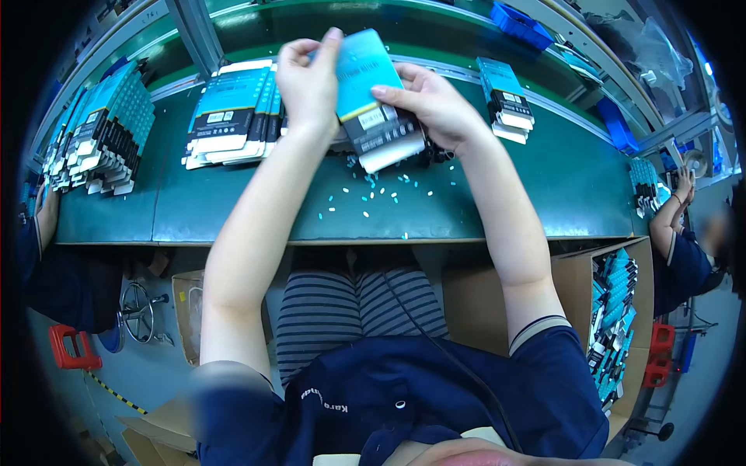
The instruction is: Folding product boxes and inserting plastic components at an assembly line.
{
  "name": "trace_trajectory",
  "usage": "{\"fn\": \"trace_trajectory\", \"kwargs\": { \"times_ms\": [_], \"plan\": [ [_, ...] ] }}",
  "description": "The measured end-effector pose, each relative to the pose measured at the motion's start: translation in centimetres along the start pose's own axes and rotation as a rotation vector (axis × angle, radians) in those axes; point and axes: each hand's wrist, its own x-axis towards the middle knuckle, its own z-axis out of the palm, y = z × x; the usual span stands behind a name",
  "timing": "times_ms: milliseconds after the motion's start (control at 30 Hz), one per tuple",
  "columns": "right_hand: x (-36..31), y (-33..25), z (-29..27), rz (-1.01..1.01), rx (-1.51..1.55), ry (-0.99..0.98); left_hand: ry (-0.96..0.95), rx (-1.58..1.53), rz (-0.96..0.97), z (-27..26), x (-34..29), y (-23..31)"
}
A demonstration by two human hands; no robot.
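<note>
One box [359, 81], blue and black, white flap [392, 155] at lower end, tilted above the green counter [559, 186], mid-length; right hand [431, 101], closed on its right side, thumb on its face; left hand [307, 85], fingers curled beside its left edge, grip unclear; further boxes [229, 105], stacked along the far edge; blue and white bits [373, 194], scattered toward the front edge.

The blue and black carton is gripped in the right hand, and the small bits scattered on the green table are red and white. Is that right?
Not quite: the head view shows the small bits are blue-green and white, not red and white. They do lie scattered on the green table, and the right hand does grip the blue and black carton.
</note>
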Motion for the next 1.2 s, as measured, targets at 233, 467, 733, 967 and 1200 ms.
{"fn": "trace_trajectory", "kwargs": {
  "times_ms": [233, 467, 733, 967, 1200],
  "plan": [
    [-1.4, -2.7, -13.3, -0.199, -0.463, 0.752, -0.001, -0.122, -0.063, -2.2, 1.4, 1.5],
    [-2.0, 0.7, -20.1, 0.2, -1.59, 1.035, -0.11, -0.069, -0.142, -1.3, 0.6, 1.6],
    [-0.3, -0.4, -8.2, -0.447, -1.165, 0.436, -0.228, 0.097, -0.045, -1.1, 0.9, 2.0],
    [1.6, 5.9, -9.3, -0.3, -1.417, 0.354, -0.45, 1.218, 0.312, -2.2, 0.5, 1.4],
    [1.2, 3.2, -8.2, -0.243, -1.27, 0.374, -0.52, 1.49, 0.248, -2.7, -0.4, -0.1]
  ]
}}
